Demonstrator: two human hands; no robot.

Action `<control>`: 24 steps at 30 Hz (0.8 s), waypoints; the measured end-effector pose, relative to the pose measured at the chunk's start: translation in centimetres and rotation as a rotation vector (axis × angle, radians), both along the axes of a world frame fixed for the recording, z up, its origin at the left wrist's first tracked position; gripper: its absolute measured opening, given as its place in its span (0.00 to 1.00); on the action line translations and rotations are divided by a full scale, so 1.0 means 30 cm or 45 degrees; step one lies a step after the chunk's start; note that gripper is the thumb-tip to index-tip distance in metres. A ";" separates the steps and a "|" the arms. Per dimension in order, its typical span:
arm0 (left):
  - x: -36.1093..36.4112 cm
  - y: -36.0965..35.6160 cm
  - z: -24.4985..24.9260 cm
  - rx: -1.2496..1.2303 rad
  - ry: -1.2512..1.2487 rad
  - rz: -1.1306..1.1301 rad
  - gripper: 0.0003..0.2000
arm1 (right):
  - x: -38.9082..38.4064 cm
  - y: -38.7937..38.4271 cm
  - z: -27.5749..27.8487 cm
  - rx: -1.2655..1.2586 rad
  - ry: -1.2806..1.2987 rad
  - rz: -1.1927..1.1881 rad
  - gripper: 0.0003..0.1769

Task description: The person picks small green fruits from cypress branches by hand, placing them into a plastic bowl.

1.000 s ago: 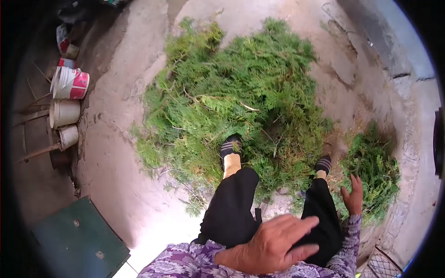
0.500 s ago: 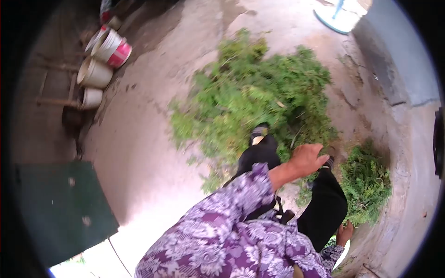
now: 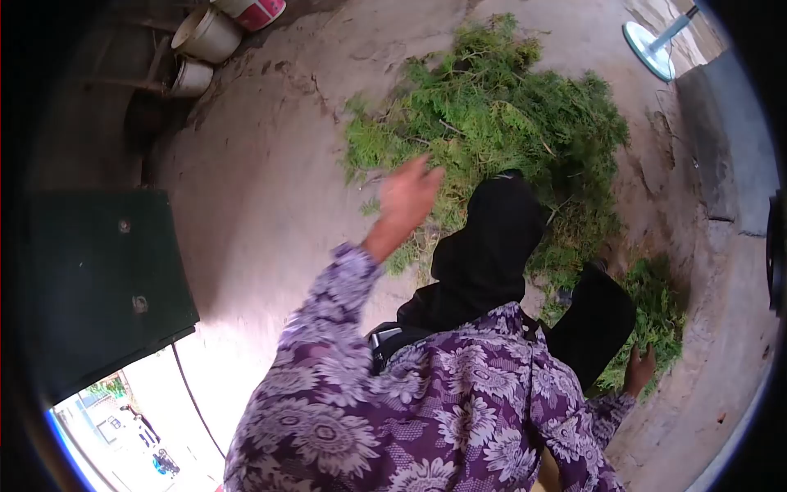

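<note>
My left hand (image 3: 407, 197) is raised in the air over the concrete floor, fingers apart and holding nothing, just left of the big pile of green conifer branches (image 3: 492, 107). My right hand (image 3: 638, 369) hangs low at my right side with its fingers spread, at the near edge of a smaller heap of the same greens (image 3: 656, 312); whether it touches them is unclear. My knees in black trousers (image 3: 492, 246) are bent over the big pile. A purple flowered sleeve and blouse (image 3: 426, 410) fill the bottom of the view.
Three pale buckets, among them one (image 3: 205, 33) and a smaller one (image 3: 193, 75), stand at the top left by a dark recess. A dark green metal panel (image 3: 90, 279) is on the left. A round white stand base (image 3: 652, 37) and a grey ledge (image 3: 730, 148) are on the right.
My view has swung right and down. My left hand has lifted from my lap and swung out to the left of the big pile. My knees have bent up; my right hand stays low.
</note>
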State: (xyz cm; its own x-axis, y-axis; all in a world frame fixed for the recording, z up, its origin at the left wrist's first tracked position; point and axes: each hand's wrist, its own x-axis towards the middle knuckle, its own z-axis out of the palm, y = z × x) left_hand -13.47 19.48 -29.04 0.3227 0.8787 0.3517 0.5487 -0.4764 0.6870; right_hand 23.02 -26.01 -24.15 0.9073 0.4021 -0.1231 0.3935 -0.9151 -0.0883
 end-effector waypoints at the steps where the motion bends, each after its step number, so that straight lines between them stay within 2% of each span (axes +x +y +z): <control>1: -0.130 -0.041 -0.026 -0.309 0.356 0.016 0.13 | 0.021 0.004 -0.013 -0.010 0.002 0.006 0.28; 3: -0.346 -0.206 -0.122 -0.647 0.760 -0.165 0.17 | 0.067 0.001 -0.054 -0.020 -0.089 0.144 0.27; 5: -0.463 -0.436 -0.210 -0.806 0.677 -0.193 0.18 | 0.047 0.048 -0.041 0.032 -0.068 0.145 0.26; 6: -0.486 -0.531 -0.218 -0.988 0.440 -0.244 0.19 | 0.033 0.074 -0.034 0.093 -0.055 0.136 0.26; 7: -0.473 -0.544 -0.177 -1.537 0.429 -0.241 0.21 | 0.018 0.098 -0.028 0.086 -0.057 0.140 0.26; 10: -0.469 -0.533 -0.141 -1.470 0.446 -0.146 0.21 | -0.002 0.130 -0.001 0.179 0.067 0.043 0.25; 12: -0.489 -0.499 -0.143 -1.414 0.330 -0.371 0.22 | -0.011 0.122 -0.005 0.235 0.026 0.105 0.29; 13: -0.511 -0.492 -0.147 -1.411 0.332 -0.376 0.22 | -0.008 0.113 -0.005 0.237 0.023 0.100 0.29; 15: -0.565 -0.462 -0.166 -1.769 0.212 -0.280 0.20 | -0.008 0.090 -0.007 0.224 -0.024 0.109 0.28; 17: -0.602 -0.450 -0.183 -1.802 0.280 -0.227 0.21 | -0.042 0.092 0.023 0.200 0.026 0.038 0.27; 19: -0.636 -0.458 -0.208 -1.825 0.290 0.058 0.23 | -0.047 0.066 0.010 0.176 0.087 -0.041 0.26; 20: -0.645 -0.474 -0.220 -1.892 0.146 0.161 0.23 | -0.007 0.020 -0.015 0.168 0.063 0.016 0.26; 22: -0.657 -0.503 -0.235 -1.917 0.175 0.156 0.23 | -0.012 0.005 -0.016 0.191 0.080 0.007 0.26; 24: -0.664 -0.515 -0.241 -1.934 0.207 0.134 0.23 | 0.044 -0.055 -0.063 0.015 -0.148 0.150 0.26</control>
